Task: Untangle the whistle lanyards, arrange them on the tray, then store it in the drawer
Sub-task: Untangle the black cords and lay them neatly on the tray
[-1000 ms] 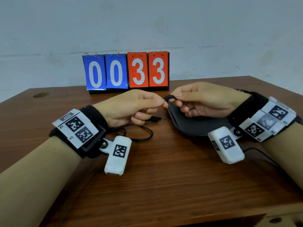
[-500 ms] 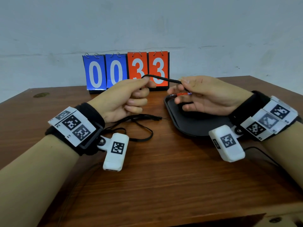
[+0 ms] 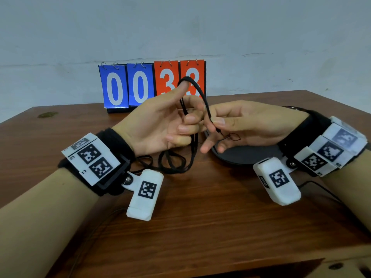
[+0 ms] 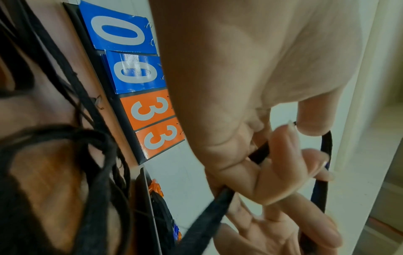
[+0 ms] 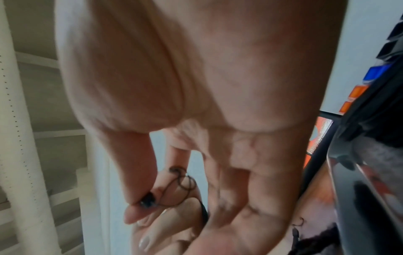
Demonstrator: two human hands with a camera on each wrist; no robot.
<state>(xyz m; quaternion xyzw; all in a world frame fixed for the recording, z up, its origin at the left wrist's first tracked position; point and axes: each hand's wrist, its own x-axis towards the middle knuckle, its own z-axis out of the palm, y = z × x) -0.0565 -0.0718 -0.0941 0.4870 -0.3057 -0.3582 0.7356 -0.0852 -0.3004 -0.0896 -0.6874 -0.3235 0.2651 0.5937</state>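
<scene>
My left hand [image 3: 160, 125] hooks a lanyard [image 3: 197, 91] loop over its thumb, fingers curled round the strands; my right hand [image 3: 241, 125] pinches its end. Remaining cords lie tangled near-left of the tray [image 3: 247, 155]. Arranging and drawer still ahead.

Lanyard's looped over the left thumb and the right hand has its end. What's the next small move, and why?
Probably draw the right hand rightward toward the tray, pulling the lanyard free. Its end is pinched there, it arcs over the left hand's thumb, and the rest still lies in a tangle on the table.
</scene>
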